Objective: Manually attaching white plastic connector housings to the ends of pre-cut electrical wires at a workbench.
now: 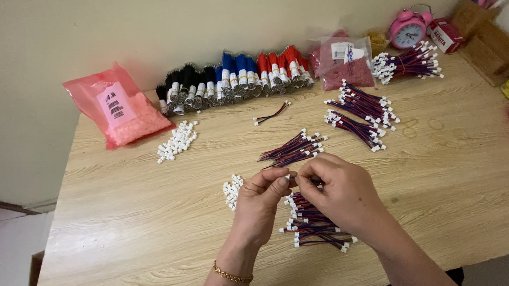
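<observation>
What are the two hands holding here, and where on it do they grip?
Left hand and right hand pinch a small white connector between their fingertips above the wire pile; the exact grip point is hidden.

Soft, even indoor light — bright enough, with no glare. Faint shadows sit close beneath objects. Focus is mostly sharp — slight wide-angle stretching and softness toward the frame corners.

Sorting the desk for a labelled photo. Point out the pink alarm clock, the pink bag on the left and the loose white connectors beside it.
pink alarm clock [408, 30], head view, dial face
pink bag [118, 105], head view, white label
loose white connectors [178, 141], head view, middle of pile
</observation>
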